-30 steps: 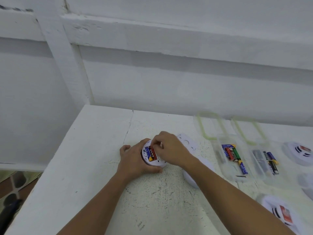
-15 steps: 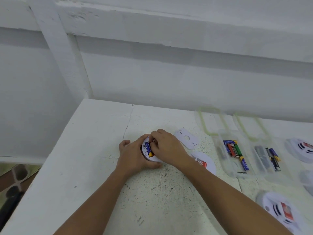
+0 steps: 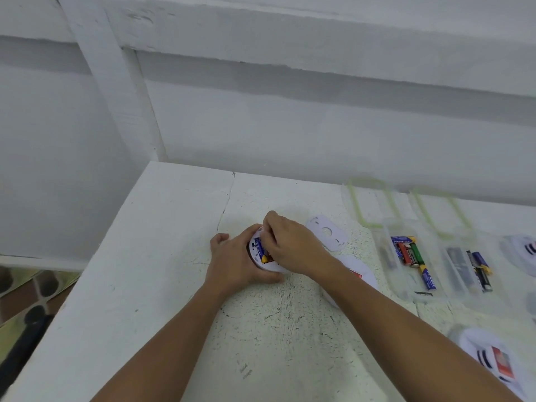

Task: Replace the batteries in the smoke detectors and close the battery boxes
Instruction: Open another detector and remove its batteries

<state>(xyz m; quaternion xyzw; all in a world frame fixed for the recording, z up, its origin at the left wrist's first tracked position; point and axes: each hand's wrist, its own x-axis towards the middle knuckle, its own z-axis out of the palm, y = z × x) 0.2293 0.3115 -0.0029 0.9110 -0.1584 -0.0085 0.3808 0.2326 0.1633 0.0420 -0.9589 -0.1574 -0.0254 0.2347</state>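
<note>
A round white smoke detector [image 3: 256, 260] lies back-up on the white table [image 3: 162, 256], its battery box open with a blue battery [image 3: 259, 247] showing inside. My left hand [image 3: 235, 264] grips the detector's left side and near edge. My right hand [image 3: 293, 246] covers the right half of the box, fingertips curled down on a battery there; that battery is mostly hidden. The detached white cover plate [image 3: 326, 233] lies just right of my right hand.
A second detector [image 3: 364, 275] sits partly under my right forearm. Two clear bags hold batteries [image 3: 412, 253] [image 3: 478, 269]. More detectors lie at the lower right [image 3: 490, 364] and far right [image 3: 522, 250]. The table's left edge drops to the floor; a wall stands behind.
My right hand has shifted left over the battery box, hiding the red battery seen earlier. My left hand keeps its hold. The camera tilted down slightly.
</note>
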